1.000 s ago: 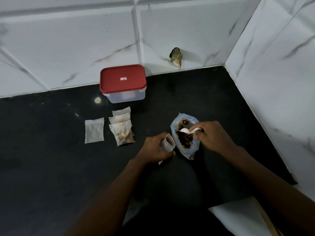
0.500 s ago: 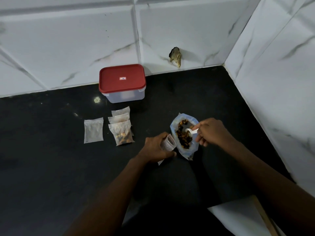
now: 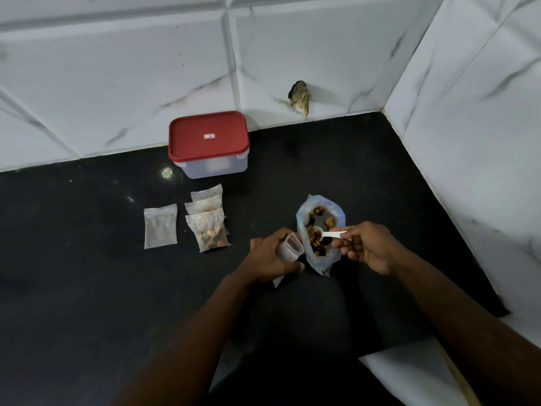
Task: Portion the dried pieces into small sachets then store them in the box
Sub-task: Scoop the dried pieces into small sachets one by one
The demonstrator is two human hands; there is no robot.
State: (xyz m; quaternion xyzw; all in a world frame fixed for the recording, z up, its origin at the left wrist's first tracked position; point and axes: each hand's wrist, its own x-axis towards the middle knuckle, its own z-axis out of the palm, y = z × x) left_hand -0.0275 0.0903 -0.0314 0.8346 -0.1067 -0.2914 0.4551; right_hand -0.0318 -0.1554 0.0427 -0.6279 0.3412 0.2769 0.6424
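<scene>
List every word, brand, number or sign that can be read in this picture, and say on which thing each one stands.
The small red and white label in the middle of the red lid of the box: too small and blurred to read.
On the sachets, the bag of dried pieces and the white spoon: no print that can be seen.
No other text shows; nothing here is readable.
</scene>
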